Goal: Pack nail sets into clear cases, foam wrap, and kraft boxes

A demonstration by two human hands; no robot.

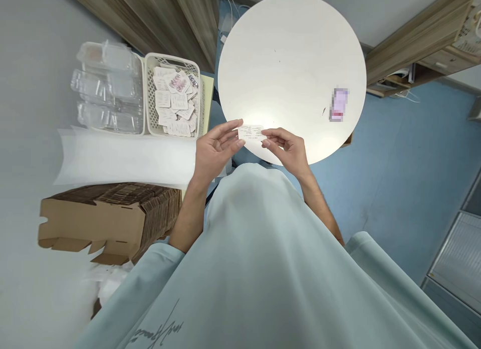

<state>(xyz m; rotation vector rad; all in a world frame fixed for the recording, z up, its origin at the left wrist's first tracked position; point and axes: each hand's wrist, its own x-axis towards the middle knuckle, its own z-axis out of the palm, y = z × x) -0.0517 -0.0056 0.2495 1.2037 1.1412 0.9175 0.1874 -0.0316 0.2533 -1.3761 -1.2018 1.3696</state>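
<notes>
A small white card [251, 133] with lines of printed text is held over the near edge of the round white table [289, 53]. My left hand [217, 147] grips the card's left end, forefinger at its upper corner and thumb at its lower one. On the right end, my right hand [286, 147] pinches the card between thumb and fingers. The card's printed side faces up; its underside is hidden.
Left of the table, a white perforated basket [151, 108] holds many similar cards, one with pinkish pieces on it. Beside it is a bin of clear plastic boxes [108, 88]. White sheets [128, 158] and folded brown cartons [93, 221] lie nearer. A blurred-out purple item [339, 104] rests on the table.
</notes>
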